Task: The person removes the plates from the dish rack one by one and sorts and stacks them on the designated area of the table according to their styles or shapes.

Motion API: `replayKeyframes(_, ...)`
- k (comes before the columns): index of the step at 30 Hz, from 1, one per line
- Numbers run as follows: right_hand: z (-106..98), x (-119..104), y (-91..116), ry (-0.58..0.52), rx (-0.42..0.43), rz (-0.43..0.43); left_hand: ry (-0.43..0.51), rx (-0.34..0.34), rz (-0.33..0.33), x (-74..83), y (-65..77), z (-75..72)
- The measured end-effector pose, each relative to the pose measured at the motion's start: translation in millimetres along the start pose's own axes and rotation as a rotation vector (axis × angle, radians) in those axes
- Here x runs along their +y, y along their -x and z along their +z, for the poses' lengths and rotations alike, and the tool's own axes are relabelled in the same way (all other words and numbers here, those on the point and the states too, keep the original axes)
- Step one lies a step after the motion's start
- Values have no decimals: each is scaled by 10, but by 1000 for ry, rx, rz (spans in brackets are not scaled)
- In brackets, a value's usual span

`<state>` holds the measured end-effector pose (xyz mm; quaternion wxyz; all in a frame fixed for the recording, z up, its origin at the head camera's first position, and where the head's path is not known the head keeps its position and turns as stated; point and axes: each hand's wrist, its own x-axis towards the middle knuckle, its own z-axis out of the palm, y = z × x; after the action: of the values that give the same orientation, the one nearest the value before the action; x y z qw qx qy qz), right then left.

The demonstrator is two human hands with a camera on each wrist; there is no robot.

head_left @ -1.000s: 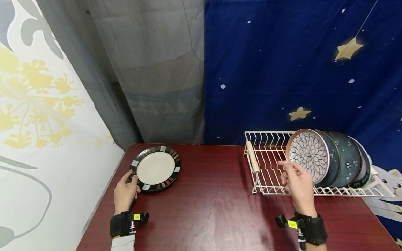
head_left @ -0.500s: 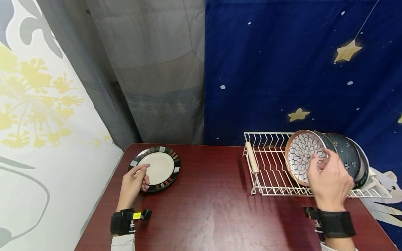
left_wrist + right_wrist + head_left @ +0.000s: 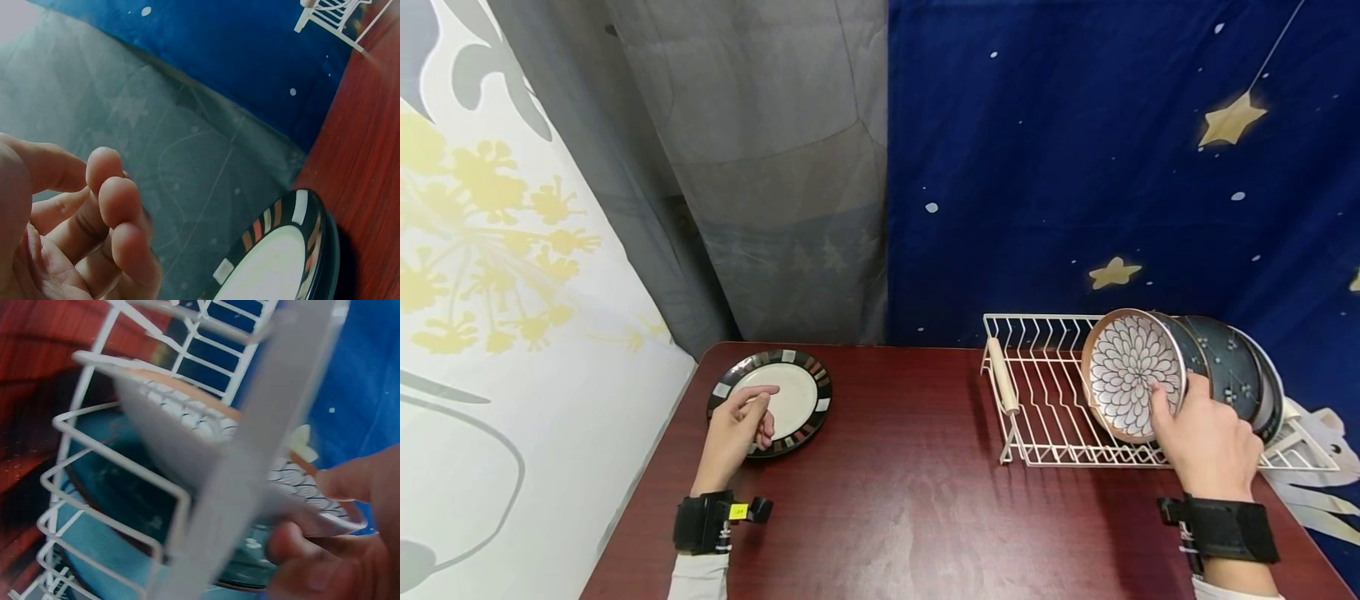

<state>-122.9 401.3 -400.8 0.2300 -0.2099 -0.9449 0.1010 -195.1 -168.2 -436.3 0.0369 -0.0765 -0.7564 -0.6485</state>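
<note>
My right hand (image 3: 1213, 437) grips the lower right rim of a petal-patterned plate (image 3: 1127, 375) with a brown edge, which leans in the white wire dish rack (image 3: 1097, 466). In the right wrist view the thumb lies on the patterned face of this plate (image 3: 187, 406), fingers behind it. My left hand (image 3: 735, 433) hovers at the left side of a cream plate (image 3: 793, 400) with a dark, block-patterned rim. Its fingers are loosely curled and hold nothing, apart from that plate (image 3: 269, 269) in the left wrist view.
Several dark teal plates (image 3: 1228, 367) stand behind the patterned one at the rack's right end. The rack has a wooden handle (image 3: 1002, 375) on its left. Both stand on a reddish-brown table (image 3: 910, 467), with curtains (image 3: 1037, 167) behind.
My right hand has moved right from in front of the rack and now grips the petal-patterned plate. My left hand has shifted up and right from the cream plate's rim to above it.
</note>
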Motion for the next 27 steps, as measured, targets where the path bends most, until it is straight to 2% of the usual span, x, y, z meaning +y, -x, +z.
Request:
replayKeyframes(4, 96, 61, 0, -13, 22, -8, 37, -75, 3, 9, -10, 59)
replayKeyframes(8, 176, 89, 4, -59, 81, -8, 92, -164, -3, 4, -11, 113)
replayKeyframes(11, 234, 79, -1, -84, 148, -25, 96, -200, 14, -11, -15, 141)
replayKeyframes(16, 316, 61, -11, -109, 290, -97, 87, -220, 47, -88, -55, 174)
replayKeyframes(20, 353, 85, -17, -130, 381, -166, 72, -212, 22, -208, -95, 212)
replayKeyframes(23, 356, 103, -24, -137, 421, -199, 58, -207, 12, -280, -104, 233)
replayKeyframes(27, 328, 105, -50, -132, 462, -226, 57, -215, 31, -309, -113, 242)
